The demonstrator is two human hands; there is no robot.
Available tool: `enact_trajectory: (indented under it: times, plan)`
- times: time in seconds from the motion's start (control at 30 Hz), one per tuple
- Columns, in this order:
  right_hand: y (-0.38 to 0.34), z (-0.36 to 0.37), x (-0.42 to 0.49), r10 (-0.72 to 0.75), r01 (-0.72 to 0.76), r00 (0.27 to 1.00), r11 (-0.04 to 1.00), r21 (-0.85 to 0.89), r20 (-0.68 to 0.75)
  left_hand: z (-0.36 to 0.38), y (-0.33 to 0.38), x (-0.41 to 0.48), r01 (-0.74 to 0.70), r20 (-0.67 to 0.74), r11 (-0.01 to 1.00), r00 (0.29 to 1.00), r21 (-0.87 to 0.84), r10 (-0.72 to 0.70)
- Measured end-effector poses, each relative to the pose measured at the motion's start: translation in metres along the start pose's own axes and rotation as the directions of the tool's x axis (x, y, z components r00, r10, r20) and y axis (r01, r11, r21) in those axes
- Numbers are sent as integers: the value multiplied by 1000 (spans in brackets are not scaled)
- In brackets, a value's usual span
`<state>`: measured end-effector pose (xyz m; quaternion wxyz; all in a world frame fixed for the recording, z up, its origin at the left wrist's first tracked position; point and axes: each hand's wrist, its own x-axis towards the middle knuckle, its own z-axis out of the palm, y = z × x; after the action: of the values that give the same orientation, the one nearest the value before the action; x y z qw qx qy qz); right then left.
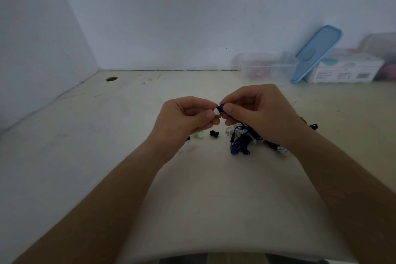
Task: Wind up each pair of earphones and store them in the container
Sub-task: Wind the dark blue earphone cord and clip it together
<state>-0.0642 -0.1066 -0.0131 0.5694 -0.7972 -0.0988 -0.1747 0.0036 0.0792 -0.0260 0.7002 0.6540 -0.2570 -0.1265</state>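
Observation:
Both hands meet above the middle of the table. My left hand [188, 115] pinches a white ear tip [217, 111] between thumb and fingers. My right hand [257, 109] pinches the blue earbud [221, 106] that the tip sits against; its blue cable hangs down into a tangled heap of blue, black and white earphones [242, 141] lying on the table under my right wrist. A clear plastic container [267, 66] stands open at the back right, with something pink inside.
Its blue lid [317, 51] leans against a white box [347, 70] beside the container. A loose black ear tip [213, 134] and a pale green one [198, 134] lie below my left hand. A cable hole [111, 79] sits at the table's back left. Walls close the left and back.

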Motion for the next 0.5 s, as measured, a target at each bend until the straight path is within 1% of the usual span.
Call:
enact_trajectory:
  times: [0.5]
  plan:
    - [4, 4, 1, -25, 24, 999, 998, -61, -27, 3, -4, 1, 4, -43, 1000, 999, -26, -5]
